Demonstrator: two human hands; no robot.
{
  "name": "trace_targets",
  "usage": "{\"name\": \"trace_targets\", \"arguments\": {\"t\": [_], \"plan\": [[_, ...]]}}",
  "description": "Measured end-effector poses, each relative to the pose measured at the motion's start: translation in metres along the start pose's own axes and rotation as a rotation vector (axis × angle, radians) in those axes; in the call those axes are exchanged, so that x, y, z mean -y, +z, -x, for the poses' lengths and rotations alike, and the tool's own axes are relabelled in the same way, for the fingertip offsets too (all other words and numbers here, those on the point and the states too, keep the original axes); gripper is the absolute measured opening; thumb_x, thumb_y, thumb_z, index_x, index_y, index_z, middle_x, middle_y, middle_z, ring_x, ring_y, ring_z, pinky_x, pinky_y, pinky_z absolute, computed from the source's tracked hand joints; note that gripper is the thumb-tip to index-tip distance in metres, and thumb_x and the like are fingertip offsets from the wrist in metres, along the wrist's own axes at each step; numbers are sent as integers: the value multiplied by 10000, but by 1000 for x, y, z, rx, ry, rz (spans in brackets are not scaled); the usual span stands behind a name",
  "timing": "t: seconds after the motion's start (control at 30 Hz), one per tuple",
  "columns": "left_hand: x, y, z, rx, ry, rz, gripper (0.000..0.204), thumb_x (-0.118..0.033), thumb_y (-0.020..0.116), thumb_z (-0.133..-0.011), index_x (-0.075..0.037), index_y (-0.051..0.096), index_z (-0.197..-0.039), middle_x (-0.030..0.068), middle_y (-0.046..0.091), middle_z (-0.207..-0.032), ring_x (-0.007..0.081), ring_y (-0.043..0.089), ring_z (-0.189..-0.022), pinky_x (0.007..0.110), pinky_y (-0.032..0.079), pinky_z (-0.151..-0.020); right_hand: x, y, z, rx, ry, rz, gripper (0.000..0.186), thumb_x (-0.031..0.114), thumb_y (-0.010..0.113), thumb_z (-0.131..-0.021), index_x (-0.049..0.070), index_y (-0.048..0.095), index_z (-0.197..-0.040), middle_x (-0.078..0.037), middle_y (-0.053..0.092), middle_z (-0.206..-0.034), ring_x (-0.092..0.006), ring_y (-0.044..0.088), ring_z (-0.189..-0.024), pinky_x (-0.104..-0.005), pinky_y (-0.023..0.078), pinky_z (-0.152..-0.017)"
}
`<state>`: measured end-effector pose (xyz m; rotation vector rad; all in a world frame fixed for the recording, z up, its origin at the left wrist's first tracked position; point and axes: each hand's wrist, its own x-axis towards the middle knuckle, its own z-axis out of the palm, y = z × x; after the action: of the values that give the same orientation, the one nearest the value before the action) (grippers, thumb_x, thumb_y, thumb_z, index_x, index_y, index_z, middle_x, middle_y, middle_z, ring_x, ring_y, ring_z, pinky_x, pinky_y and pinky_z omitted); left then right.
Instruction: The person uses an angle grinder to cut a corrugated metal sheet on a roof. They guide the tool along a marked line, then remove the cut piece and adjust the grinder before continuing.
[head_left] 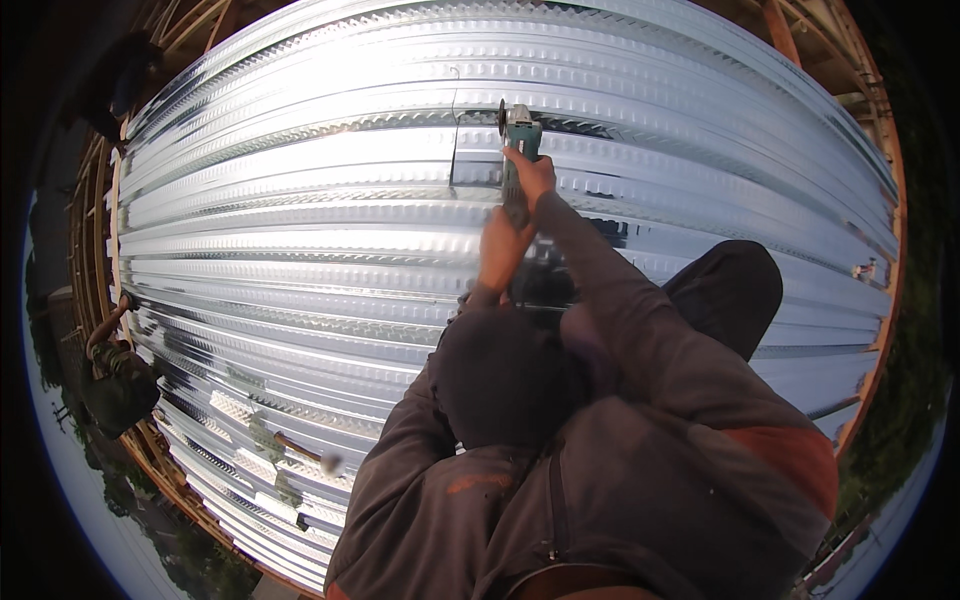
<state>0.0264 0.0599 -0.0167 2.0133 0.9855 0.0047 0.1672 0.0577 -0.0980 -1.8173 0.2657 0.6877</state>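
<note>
A teal angle grinder [523, 133] points away from me over the shiny ribbed metal decking [320, 185]. Its dark disc [503, 117] stands upright on the left of the tool's head; I cannot tell whether it touches the sheet. My right hand [536, 176] is wrapped round the grinder's body. Closer to me, my left hand [504, 247] grips its rear end. Left of the grinder, a thin dark slit [455, 150] runs through the decking ribs. My bent knees are beneath and beside my arms.
At the left edge a person [122, 375] reaches a hand onto the decking's border; another dark figure [122, 80] is farther up. Loose metal offcuts [235, 408] and a wooden-handled tool [298, 447] lie at lower left. Reddish beams [893, 260] border the right side, beside a small object [864, 270].
</note>
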Motion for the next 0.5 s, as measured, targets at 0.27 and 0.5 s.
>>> {"name": "trace_targets", "arguments": {"t": [0.27, 0.5], "plan": [[-3, -2, -1, -11, -1, -12, 521, -342, 749, -801, 75, 524, -1018, 340, 672, -885, 514, 663, -863, 547, 525, -717, 8, -6, 2, 135, 45, 20, 910, 540, 836, -673, -100, 518, -1237, -244, 634, -1159, -323, 662, -1032, -404, 542, -871], [-5, -1, -6, -45, 35, 54, 519, -338, 751, -810, 76, 520, -1024, 346, 670, -880, 511, 665, -860, 548, 523, -712, 13, -1, 2, 46, -71, -98, 647, 450, 851, -712, -81, 644, -1018, -146, 684, -906, -208, 669, -770, -362, 540, -689]]}}
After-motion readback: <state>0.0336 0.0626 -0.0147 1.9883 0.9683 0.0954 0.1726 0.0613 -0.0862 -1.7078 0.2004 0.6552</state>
